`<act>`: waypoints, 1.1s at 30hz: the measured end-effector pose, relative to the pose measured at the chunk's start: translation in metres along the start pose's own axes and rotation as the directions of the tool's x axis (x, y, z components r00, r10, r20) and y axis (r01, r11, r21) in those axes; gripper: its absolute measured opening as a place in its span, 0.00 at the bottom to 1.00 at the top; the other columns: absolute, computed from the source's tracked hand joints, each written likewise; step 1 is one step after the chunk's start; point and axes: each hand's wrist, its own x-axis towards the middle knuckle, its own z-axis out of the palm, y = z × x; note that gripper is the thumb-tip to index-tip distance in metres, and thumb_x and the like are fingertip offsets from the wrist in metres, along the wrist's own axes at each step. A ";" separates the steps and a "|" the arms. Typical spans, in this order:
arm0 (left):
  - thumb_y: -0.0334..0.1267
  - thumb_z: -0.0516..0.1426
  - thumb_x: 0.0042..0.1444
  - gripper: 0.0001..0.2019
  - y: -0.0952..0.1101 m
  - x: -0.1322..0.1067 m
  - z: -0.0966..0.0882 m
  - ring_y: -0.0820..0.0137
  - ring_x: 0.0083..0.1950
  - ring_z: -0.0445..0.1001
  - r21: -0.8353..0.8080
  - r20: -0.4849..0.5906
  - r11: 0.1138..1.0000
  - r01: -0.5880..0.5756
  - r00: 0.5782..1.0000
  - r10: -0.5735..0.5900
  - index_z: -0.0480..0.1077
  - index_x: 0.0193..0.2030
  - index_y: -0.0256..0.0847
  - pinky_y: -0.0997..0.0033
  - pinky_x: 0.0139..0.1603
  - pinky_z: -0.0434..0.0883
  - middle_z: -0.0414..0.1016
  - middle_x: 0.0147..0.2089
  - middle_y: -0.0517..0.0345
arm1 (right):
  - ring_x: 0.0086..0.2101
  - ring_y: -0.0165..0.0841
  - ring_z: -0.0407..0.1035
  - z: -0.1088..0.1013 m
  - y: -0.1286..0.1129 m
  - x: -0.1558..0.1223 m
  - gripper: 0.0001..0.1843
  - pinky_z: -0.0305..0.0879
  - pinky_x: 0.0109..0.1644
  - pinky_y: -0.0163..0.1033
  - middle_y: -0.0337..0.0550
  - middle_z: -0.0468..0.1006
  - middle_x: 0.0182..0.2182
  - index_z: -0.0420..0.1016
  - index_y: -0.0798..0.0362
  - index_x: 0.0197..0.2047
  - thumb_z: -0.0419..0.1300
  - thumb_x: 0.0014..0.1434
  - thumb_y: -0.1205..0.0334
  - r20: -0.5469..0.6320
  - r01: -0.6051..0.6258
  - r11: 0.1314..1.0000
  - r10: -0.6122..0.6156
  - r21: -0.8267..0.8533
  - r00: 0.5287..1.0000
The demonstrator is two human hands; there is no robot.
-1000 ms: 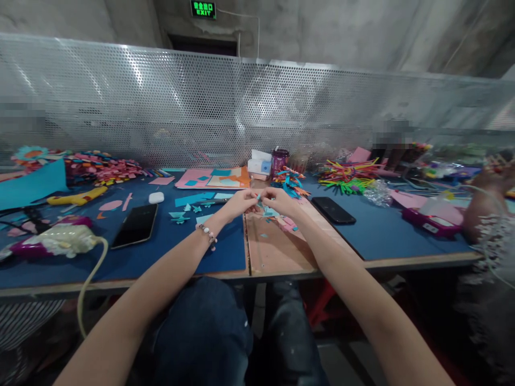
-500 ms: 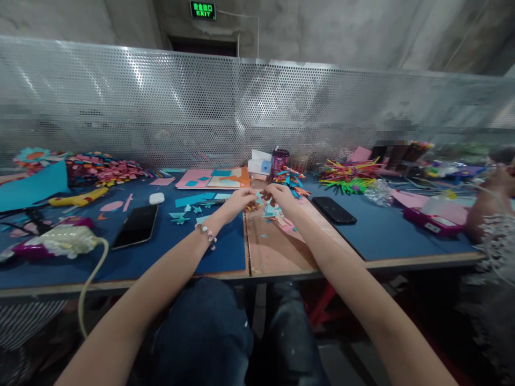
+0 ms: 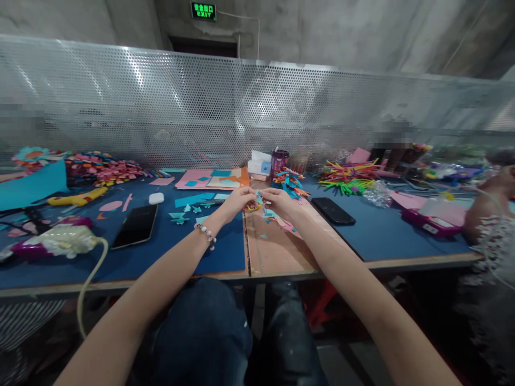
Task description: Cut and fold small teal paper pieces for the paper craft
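Note:
My left hand (image 3: 240, 202) and my right hand (image 3: 278, 201) meet above the bare wooden strip of the table, fingertips pinched together. Between them is a small light blue paper piece (image 3: 258, 196), mostly covered by the fingers. Something yellow (image 3: 252, 208) shows beneath my left fingers; its kind is unclear. Below my right hand lie light blue and pink paper scraps (image 3: 281, 222). Left of my left hand, several small folded light blue paper pieces (image 3: 179, 217) rest on the blue mat (image 3: 217, 249).
Phones lie on the left (image 3: 135, 226) and right (image 3: 333, 210). A yellow glue gun (image 3: 78, 197), a white earbud case (image 3: 156, 198) and pink paper sheets (image 3: 189, 178) are on the table. A purple cup (image 3: 280, 162) stands near the perforated metal screen (image 3: 193, 107). Another person's arm (image 3: 488, 203) is at right.
My right hand's fingers have drawn in toward my left fingertips and closed on the light blue paper piece. My left hand stays nearly in place.

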 end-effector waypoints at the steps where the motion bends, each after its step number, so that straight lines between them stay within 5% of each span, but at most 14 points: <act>1: 0.39 0.57 0.49 0.07 0.000 0.000 0.000 0.76 0.26 0.69 0.022 -0.002 1.000 -0.005 1.000 0.005 0.65 0.31 0.37 0.80 0.22 0.57 0.73 0.27 0.55 | 0.29 0.27 0.63 0.000 0.000 0.000 0.15 0.59 0.32 0.34 0.40 0.72 0.29 0.76 0.55 0.31 0.68 0.43 0.54 -0.008 -0.003 1.000 0.003 -0.015 1.000; 20: 0.42 0.56 0.51 0.11 -0.002 0.001 -0.002 0.75 0.28 0.70 0.147 0.048 0.987 -0.071 0.997 0.064 0.68 0.34 0.35 0.80 0.23 0.61 0.75 0.31 0.53 | 0.23 0.23 0.57 0.001 0.002 0.002 0.17 0.54 0.26 0.31 0.37 0.69 0.25 0.75 0.55 0.33 0.62 0.47 0.49 -0.107 0.085 0.926 -0.133 -0.368 0.985; 33: 0.41 0.57 0.51 0.10 0.001 0.001 -0.001 0.76 0.26 0.69 0.074 0.030 0.996 -0.050 0.998 0.048 0.67 0.33 0.35 0.80 0.23 0.59 0.74 0.28 0.55 | 0.25 0.25 0.59 0.006 -0.002 -0.002 0.16 0.54 0.25 0.30 0.37 0.67 0.25 0.70 0.54 0.31 0.57 0.51 0.48 -0.124 0.102 0.922 -0.159 -0.373 0.979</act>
